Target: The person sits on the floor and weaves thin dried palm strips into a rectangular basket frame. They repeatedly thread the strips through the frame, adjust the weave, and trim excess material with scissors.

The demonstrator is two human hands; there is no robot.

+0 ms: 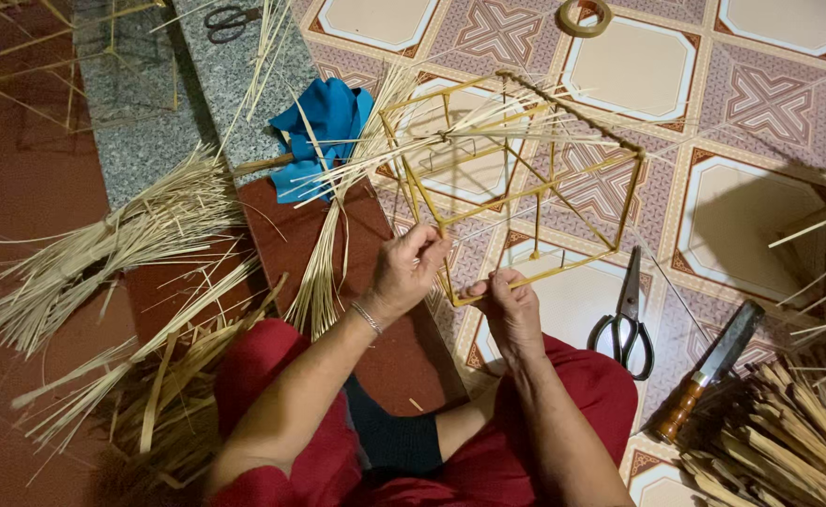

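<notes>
**Two hands joining a corner of a bamboo frame**

Two bare hands are working at the near bottom corner of a yellow bamboo frame (516,178), an open box-like cage of thin sticks that is standing on the patterned tile floor (770,94) just in front of our knees. We are sitting on the floor in red trousers, looking down.

Our left hand (408,272) is reaching in from the left, its fingers (427,246) pinching together on the lower end of a slanting stick of the frame. Our right hand (511,305) is sitting just beside it, fingers curled and gripping the bottom stick where it is meeting the corner. The two hands are nearly touching.

We judge that a corner joint is being held or bound at this step; whether a tie is already on it, we cannot tell. The next move is likely calling for one hand to keep the corner pinched steady while the other is wrapping or tightening, since the light frame could twist out of shape.

Around us: black-handled scissors (625,314) are lying just right of the right hand, a wooden-handled knife (709,371) farther right beside a heap of split bamboo (788,441). Long pale strips (112,244) are spreading over the left side, a blue cloth (324,131) is lying behind them, and a roll of tape (586,17) and a second pair of scissors (230,21) are resting at the far edge.
</notes>
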